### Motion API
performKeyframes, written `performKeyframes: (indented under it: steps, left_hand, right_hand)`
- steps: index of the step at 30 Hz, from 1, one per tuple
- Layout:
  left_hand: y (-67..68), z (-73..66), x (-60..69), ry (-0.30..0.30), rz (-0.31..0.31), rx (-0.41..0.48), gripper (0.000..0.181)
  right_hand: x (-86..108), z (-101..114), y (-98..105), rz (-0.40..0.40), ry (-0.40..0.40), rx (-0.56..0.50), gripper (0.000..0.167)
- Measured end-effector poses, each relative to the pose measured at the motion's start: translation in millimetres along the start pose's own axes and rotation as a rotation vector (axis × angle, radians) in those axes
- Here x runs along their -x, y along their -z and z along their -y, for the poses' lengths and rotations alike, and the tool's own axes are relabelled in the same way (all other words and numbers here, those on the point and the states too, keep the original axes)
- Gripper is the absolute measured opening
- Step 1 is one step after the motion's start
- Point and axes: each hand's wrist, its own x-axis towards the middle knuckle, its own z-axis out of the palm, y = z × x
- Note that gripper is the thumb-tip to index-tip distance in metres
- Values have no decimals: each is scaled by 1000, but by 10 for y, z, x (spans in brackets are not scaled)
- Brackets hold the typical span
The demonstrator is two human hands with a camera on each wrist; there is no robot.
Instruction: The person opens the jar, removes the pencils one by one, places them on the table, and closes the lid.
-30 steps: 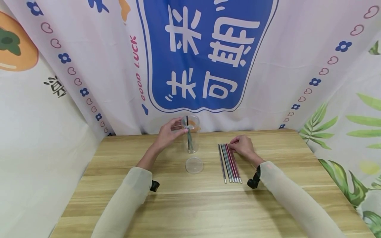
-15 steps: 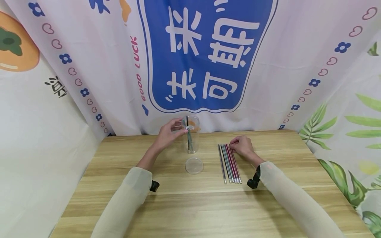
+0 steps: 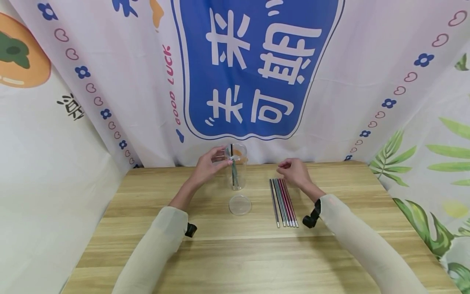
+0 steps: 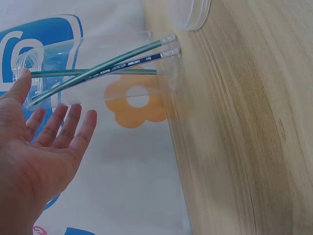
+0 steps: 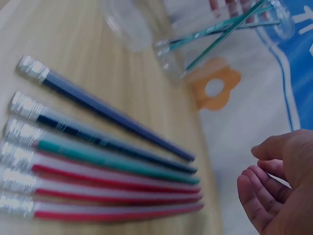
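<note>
In the head view a clear jar point(image 3: 241, 173) stands upright at the table's back edge, with a few pencils point(image 4: 112, 63) leaning inside it. My left hand point(image 3: 207, 166) is at its left, thumb on the jar near the mouth, the other fingers extended alongside. Several pencils point(image 3: 282, 202) lie side by side on the table, eraser ends toward me; dark, green and red ones show in the right wrist view. Just beyond their far tips hovers my right hand point(image 3: 296, 171), fingers loosely bent, with nothing visible between thumb and forefinger point(image 5: 274, 169).
A round clear lid point(image 3: 240, 205) lies flat in front of the jar. The wooden table point(image 3: 235, 261) ends at a printed cloth point(image 3: 315, 139) hanging close behind the jar. Black wrist cameras point(image 3: 311, 220) sit on both wrists.
My right hand has lifted off the far ends of the pencils, moving away from me and slightly left. The left hand and jar hold their place.
</note>
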Motion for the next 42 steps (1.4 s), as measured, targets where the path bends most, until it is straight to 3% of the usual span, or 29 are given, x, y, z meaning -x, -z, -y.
performKeyframes:
  steps: [12, 20, 27, 34, 42]
  left_hand:
    - [-3, -13, -7, 0, -4, -7, 66]
    - [5, -20, -5, 13, 1, -1, 67]
    - [0, -13, -11, 13, 5, -3, 68]
    - [0, -23, -8, 4, 6, 2, 67]
    - [4, -10, -13, -8, 11, 7, 68]
  right_hand:
    - [-70, 527, -10, 19, 269, -84, 16]
    - [-100, 910, 15, 78, 378, -163, 17]
    - [-148, 1133, -9, 77, 432, -164, 17]
    - [-196, 1311, -47, 105, 429, -182, 19]
    - [-319, 1440, -126, 149, 425, -122, 21]
